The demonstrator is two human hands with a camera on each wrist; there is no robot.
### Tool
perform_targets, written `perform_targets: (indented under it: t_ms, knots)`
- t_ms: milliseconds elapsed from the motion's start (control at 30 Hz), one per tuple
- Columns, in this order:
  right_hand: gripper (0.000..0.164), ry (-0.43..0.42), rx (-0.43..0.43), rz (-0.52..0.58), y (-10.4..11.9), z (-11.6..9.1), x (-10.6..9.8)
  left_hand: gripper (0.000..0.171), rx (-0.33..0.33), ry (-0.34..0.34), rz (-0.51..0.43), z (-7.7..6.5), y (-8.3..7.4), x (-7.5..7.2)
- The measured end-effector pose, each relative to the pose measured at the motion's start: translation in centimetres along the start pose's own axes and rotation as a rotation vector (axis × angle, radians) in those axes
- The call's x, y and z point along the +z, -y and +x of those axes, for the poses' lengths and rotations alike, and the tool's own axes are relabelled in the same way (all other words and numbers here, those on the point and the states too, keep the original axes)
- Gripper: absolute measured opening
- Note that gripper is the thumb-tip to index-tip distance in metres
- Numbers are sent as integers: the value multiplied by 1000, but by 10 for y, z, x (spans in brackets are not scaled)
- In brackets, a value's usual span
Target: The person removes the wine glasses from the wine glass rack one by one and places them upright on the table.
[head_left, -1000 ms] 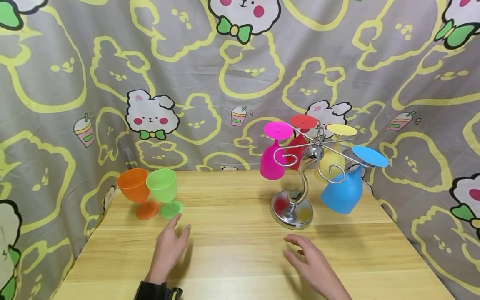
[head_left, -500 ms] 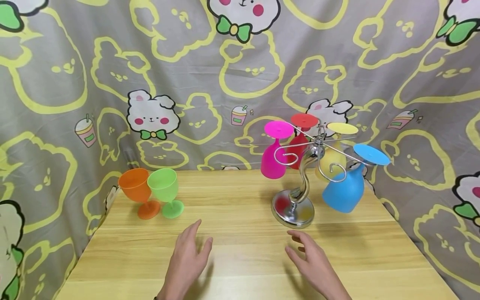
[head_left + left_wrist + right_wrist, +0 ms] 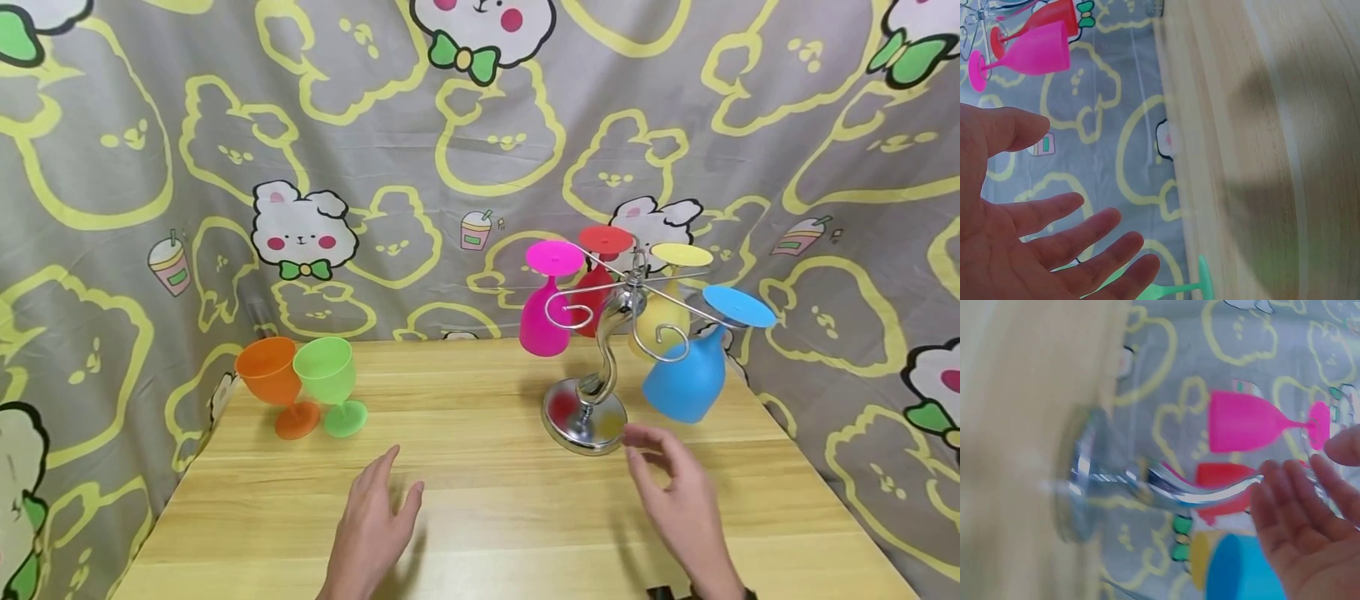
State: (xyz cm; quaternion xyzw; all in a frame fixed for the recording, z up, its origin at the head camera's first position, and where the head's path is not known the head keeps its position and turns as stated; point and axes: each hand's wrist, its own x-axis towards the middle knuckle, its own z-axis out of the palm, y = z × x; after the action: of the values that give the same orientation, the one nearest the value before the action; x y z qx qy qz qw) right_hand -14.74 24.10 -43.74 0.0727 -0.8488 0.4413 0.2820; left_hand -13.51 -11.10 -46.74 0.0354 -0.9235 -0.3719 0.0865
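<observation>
A metal goblet rack (image 3: pixel 609 350) with a round chrome base stands on the right of the table. Upside down from its wire arms hang pink (image 3: pixel 546 321), red (image 3: pixel 596 292), yellow (image 3: pixel 660 321) and blue goblets (image 3: pixel 686 383). My right hand (image 3: pixel 678 492) hovers in front of the base, below the blue goblet, fingers loosely bent and holding nothing. Upright at the left stand an orange goblet (image 3: pixel 268 375) and a green goblet (image 3: pixel 327 373), side by side. In front of the green one is my left hand (image 3: pixel 375 517), fingers spread, palm bare in the left wrist view.
The wooden table (image 3: pixel 465 417) runs back to a grey patterned curtain (image 3: pixel 405 150), which also closes in both sides. Wire arms of the rack end in curled hooks that stick out toward the front.
My left hand first drew back from the green goblet toward the right, then stayed nearly still. My right hand has since moved right and forward, closer to the rack's base and the blue goblet.
</observation>
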Motion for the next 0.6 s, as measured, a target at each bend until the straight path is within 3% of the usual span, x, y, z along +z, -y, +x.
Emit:
perform_targets:
  t_ms: [233,433,600]
  knots:
    - [30,-223,-106,6,14,24,-42,62,-3,-9,9,-3,-5,-2]
    - [31,-351,-227,-123,15,52,-72,61,-6,-8,12,-4,-7,-3]
    - [39,-350,-281,-256,9,77,-92,61,-2,-8,5,-4,-8,-3]
